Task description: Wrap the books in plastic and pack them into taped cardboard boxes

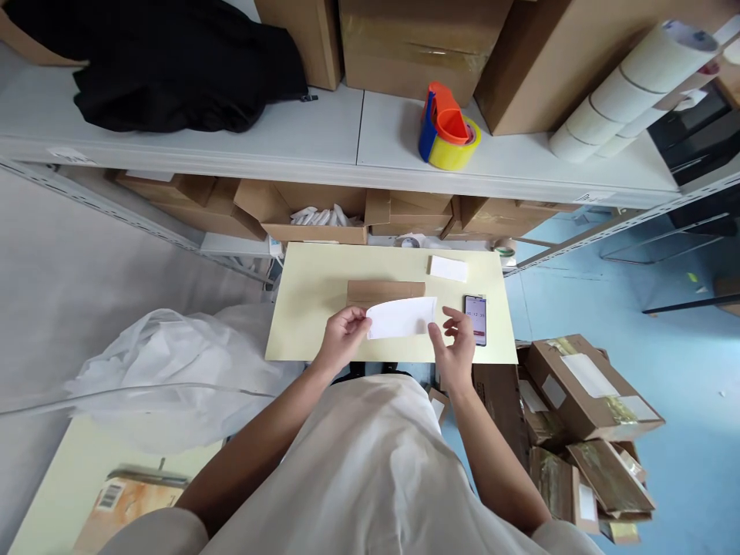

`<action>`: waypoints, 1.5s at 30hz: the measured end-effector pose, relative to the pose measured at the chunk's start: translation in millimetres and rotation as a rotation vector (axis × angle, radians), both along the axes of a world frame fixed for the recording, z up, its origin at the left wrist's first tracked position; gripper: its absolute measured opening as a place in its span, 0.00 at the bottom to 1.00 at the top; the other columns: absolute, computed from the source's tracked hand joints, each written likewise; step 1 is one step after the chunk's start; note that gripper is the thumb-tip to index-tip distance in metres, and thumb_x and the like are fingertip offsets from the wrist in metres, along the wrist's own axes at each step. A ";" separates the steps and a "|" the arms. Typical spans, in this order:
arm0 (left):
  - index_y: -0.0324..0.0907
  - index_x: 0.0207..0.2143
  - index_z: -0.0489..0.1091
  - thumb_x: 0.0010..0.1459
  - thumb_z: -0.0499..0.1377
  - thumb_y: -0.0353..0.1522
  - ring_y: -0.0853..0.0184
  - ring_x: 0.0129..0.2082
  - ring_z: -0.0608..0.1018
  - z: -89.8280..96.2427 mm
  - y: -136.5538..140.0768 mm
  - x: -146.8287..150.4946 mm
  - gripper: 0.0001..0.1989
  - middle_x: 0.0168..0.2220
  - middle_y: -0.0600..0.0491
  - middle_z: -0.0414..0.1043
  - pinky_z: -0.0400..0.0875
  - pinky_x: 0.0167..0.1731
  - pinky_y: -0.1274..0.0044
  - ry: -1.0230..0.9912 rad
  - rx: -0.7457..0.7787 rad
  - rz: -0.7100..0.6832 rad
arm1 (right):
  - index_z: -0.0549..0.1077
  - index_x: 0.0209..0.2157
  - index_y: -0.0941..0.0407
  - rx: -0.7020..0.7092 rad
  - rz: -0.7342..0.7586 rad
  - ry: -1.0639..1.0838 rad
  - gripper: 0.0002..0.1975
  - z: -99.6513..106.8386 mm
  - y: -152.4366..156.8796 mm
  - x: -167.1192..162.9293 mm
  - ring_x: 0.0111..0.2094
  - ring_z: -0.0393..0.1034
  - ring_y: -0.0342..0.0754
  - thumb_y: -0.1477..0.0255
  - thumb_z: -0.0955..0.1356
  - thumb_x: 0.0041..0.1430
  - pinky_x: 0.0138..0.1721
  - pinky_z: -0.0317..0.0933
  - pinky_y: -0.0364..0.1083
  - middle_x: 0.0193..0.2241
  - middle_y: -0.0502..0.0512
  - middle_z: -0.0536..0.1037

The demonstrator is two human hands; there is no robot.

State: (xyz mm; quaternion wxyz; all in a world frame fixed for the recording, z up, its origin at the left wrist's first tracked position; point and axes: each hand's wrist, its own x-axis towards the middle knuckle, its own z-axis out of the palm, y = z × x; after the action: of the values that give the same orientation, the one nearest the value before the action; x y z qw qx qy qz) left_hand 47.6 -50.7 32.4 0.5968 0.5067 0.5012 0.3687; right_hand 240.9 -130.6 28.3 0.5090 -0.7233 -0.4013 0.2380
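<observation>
1. A long grey shelf [324, 139] is seen across the top, loaded with cardboard boxes [416, 42], a black cloth [167, 62], white rolls [630, 85] and a tape dispenser [448, 127] in orange, blue and yellow.
2. A heap of white plastic sheet [173, 362] is seen at the left, just beside the table.
3. A small pale yellow table [306, 308] is placed below the shelf, directly in front of the person.
4. Several taped cartons [583, 416] are piled on the blue floor at the right of the table.
5. A flat brown envelope [385, 291] is laid on the middle of the table.
6. A white paper slip [401, 317] is held just above the table, partly covering the lower edge of the brown envelope.
7. The left hand [342, 338] is closed on the left end of the slip, pinched by the fingers.
8. The right hand [456, 347] is at the right end; the slip's lower corner is pinched by thumb and fingers, the others loosely spread.
9. A phone [475, 319] with a lit screen is laid just right of the right hand.
10. A small white card [448, 268] is laid behind, near the far edge.
</observation>
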 end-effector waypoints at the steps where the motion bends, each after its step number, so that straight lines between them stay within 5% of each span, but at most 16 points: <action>1: 0.42 0.26 0.69 0.48 0.63 0.36 0.71 0.26 0.72 -1.7 -0.4 -0.9 0.08 0.25 0.56 0.70 0.66 0.29 0.79 -0.004 -0.044 -0.010 | 0.70 0.45 0.55 -0.036 -0.018 0.025 0.20 -3.9 0.7 6.9 0.36 0.66 0.48 0.59 0.69 0.54 0.35 0.63 0.48 0.42 0.59 0.74; 6: 0.41 0.25 0.69 0.50 0.61 0.39 0.72 0.24 0.71 -19.0 -10.0 -3.0 0.10 0.23 0.57 0.69 0.66 0.29 0.80 0.102 -0.128 -0.066 | 0.71 0.29 0.57 -0.181 0.115 0.326 0.19 -24.1 4.1 20.0 0.25 0.63 0.43 0.53 0.68 0.53 0.27 0.59 0.43 0.23 0.51 0.71; 10: 0.41 0.27 0.71 0.50 0.60 0.40 0.70 0.26 0.74 -38.7 -20.2 -3.4 0.11 0.26 0.54 0.73 0.68 0.30 0.78 0.255 -0.103 0.001 | 0.71 0.28 0.57 -0.243 0.099 0.293 0.21 -37.4 -1.2 13.0 0.23 0.61 0.43 0.51 0.68 0.52 0.25 0.57 0.43 0.22 0.50 0.72; 15: 0.42 0.28 0.71 0.52 0.58 0.40 0.67 0.30 0.76 -52.6 -14.4 -3.2 0.10 0.30 0.52 0.75 0.68 0.29 0.77 0.466 -0.003 0.061 | 0.72 0.31 0.57 -0.280 0.085 0.155 0.20 -53.4 3.4 6.4 0.22 0.63 0.44 0.52 0.65 0.56 0.26 0.58 0.43 0.21 0.50 0.72; 21: 0.42 0.28 0.71 0.54 0.57 0.36 0.68 0.29 0.76 -73.5 24.5 2.2 0.07 0.28 0.53 0.76 0.69 0.32 0.77 0.544 0.032 -0.013 | 0.75 0.35 0.57 -0.241 0.141 -0.091 0.18 -69.5 41.2 13.2 0.25 0.67 0.46 0.57 0.63 0.60 0.31 0.60 0.45 0.25 0.53 0.77; 28: 0.39 0.51 0.63 0.54 0.60 0.32 0.64 0.33 0.79 -82.4 52.4 13.8 0.22 0.29 0.54 0.78 0.69 0.39 0.74 0.725 0.082 0.007 | 0.66 0.51 0.56 -0.324 0.121 -0.340 0.19 -88.4 72.6 14.5 0.31 0.71 0.50 0.64 0.63 0.60 0.33 0.59 0.46 0.29 0.53 0.78; 39: 0.37 0.50 0.60 0.52 0.60 0.31 0.56 0.42 0.76 -91.2 54.8 6.5 0.22 0.38 0.44 0.73 0.71 0.39 0.67 0.943 0.289 0.063 | 0.67 0.53 0.60 -0.285 0.163 -0.798 0.19 -108.9 71.1 12.2 0.41 0.67 0.56 0.69 0.58 0.64 0.38 0.61 0.50 0.41 0.66 0.74; 41: 0.38 0.47 0.64 0.56 0.55 0.30 0.56 0.46 0.75 -89.5 51.9 4.3 0.15 0.42 0.42 0.73 0.69 0.45 0.65 0.938 0.446 -0.009 | 0.67 0.54 0.60 -0.241 0.179 -0.835 0.19 -105.9 66.4 11.1 0.46 0.66 0.57 0.69 0.57 0.65 0.44 0.60 0.52 0.46 0.68 0.73; 45: 0.39 0.56 0.64 0.63 0.49 0.35 0.55 0.61 0.63 -85.5 41.5 12.1 0.20 0.59 0.41 0.65 0.54 0.60 0.61 0.909 0.757 -0.495 | 0.63 0.59 0.60 -0.139 0.473 -0.875 0.22 -102.5 60.2 -0.5 0.58 0.59 0.56 0.67 0.55 0.67 0.57 0.51 0.55 0.58 0.67 0.67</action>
State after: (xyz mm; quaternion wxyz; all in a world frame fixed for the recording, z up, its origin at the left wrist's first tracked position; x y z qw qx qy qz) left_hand 59.7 -9.2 -53.1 0.1723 0.8888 0.4075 0.1197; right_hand 240.5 -70.5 -74.2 0.1760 -0.6767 -0.7133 0.0474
